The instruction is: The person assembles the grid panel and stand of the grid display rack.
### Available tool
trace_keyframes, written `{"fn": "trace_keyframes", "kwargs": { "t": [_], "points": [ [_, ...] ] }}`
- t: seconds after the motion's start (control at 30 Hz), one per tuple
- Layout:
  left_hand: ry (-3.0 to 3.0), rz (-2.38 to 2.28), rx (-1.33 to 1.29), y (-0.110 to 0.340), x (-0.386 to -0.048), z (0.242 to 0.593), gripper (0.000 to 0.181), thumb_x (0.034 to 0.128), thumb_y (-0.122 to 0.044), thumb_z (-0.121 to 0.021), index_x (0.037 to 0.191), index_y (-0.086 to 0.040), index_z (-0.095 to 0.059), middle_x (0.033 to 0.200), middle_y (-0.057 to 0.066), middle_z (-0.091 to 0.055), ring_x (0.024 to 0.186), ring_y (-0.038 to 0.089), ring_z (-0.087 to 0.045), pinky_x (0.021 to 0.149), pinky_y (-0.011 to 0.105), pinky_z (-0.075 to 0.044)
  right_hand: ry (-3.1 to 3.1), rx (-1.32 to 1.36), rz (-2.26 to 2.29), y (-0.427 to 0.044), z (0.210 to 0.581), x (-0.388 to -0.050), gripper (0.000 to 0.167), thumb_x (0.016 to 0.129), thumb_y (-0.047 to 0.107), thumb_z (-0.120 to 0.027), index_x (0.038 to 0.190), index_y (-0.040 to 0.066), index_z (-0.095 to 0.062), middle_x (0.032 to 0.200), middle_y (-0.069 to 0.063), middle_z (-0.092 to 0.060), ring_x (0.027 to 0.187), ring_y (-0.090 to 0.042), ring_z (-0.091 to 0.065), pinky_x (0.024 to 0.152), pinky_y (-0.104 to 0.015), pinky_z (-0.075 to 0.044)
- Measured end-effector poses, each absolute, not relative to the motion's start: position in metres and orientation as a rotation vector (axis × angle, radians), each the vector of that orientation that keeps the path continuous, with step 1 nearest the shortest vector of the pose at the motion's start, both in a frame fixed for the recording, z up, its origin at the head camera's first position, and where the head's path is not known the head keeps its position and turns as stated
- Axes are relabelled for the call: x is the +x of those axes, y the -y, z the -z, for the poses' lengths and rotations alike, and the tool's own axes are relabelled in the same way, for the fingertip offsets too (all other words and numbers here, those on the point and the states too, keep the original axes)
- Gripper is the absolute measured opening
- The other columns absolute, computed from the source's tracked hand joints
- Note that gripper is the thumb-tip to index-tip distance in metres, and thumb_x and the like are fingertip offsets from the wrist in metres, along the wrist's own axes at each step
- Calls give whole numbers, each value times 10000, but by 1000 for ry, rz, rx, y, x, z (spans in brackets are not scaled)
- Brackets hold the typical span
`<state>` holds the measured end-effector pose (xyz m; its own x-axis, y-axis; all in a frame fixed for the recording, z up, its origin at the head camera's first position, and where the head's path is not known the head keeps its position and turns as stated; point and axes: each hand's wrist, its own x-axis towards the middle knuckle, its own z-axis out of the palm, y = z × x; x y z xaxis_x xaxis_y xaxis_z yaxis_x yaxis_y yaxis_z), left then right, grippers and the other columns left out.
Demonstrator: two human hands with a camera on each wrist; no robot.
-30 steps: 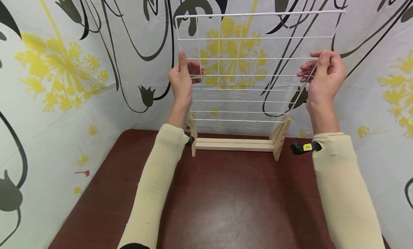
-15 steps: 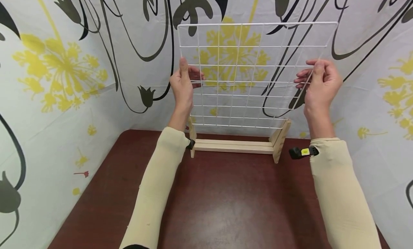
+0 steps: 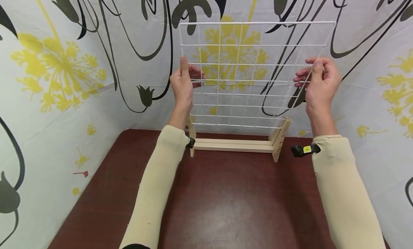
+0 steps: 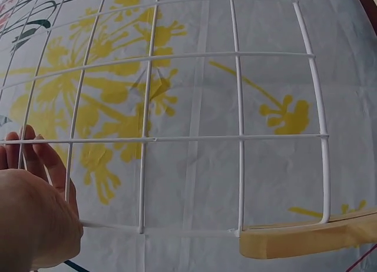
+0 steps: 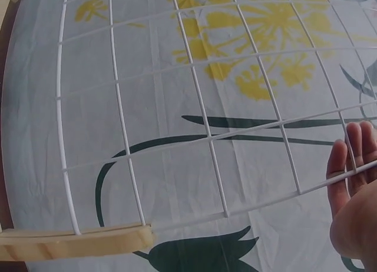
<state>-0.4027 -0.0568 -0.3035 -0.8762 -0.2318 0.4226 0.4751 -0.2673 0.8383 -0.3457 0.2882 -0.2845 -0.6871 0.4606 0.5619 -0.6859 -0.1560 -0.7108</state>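
Note:
A white wire grid panel stands above a pale wooden stand in the head view. My left hand grips its left side wire, thumb in front and fingers behind. On the opposite side wire, my right hand holds the panel the same way. In the left wrist view, one lower corner of the grid meets a wooden upright. The other lower corner meets the second upright in the right wrist view. How deep the wires sit in the wood cannot be made out.
A dark red-brown table bears the stand near its back edge. Close behind and at both sides hangs a patterned white cloth with yellow and dark flowers. Black wrist cameras sit on the sleeves.
Both hands have lowered the grid panel a little toward the stand, the right hand also shifting slightly left. Over the last half second the panel has hardly moved.

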Motion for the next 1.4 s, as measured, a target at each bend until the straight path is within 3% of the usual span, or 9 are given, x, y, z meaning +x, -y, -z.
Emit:
{"fn": "trace_keyframes", "kwargs": {
  "t": [0.2,0.4,0.6,0.9,1.4],
  "points": [
    [1555,2203,-264,59,-408,315,617,1065,-614,-468,807,-113,-720,785,82,-778,781,335,-776,663,418,-653,1423,272,-1926,-291,292,-348,283,1065,216,-625,1093,-54,-703,742,-135,-750,616,-227,-738,574,-279,-623],
    [1561,2203,-275,60,-411,323,621,1069,-607,-467,808,-105,-723,806,118,-781,860,456,-753,650,424,-653,1449,259,-1931,-295,301,-351,282,1059,217,-638,1086,-54,-708,743,-128,-758,621,-222,-739,581,-279,-626],
    [1587,2170,-331,60,-411,328,610,1095,-569,-441,805,-107,-715,773,56,-774,725,262,-778,609,347,-638,1475,263,-1908,-301,310,-352,272,1066,208,-619,1039,-49,-701,722,-116,-759,610,-207,-742,574,-270,-622],
    [1616,2114,-410,65,-413,338,573,1138,-455,-416,817,-88,-717,751,47,-744,678,173,-766,652,337,-649,1469,300,-1931,-300,317,-350,246,1069,162,-622,1009,-69,-680,723,-128,-766,610,-204,-760,573,-293,-623],
    [1810,1977,-465,83,-412,354,581,1147,-406,-437,911,13,-763,786,-9,-761,731,107,-756,687,292,-640,1631,254,-1815,-310,335,-347,215,1061,127,-639,1008,-65,-718,736,-38,-758,627,-124,-747,613,-200,-614]
  ]
}}
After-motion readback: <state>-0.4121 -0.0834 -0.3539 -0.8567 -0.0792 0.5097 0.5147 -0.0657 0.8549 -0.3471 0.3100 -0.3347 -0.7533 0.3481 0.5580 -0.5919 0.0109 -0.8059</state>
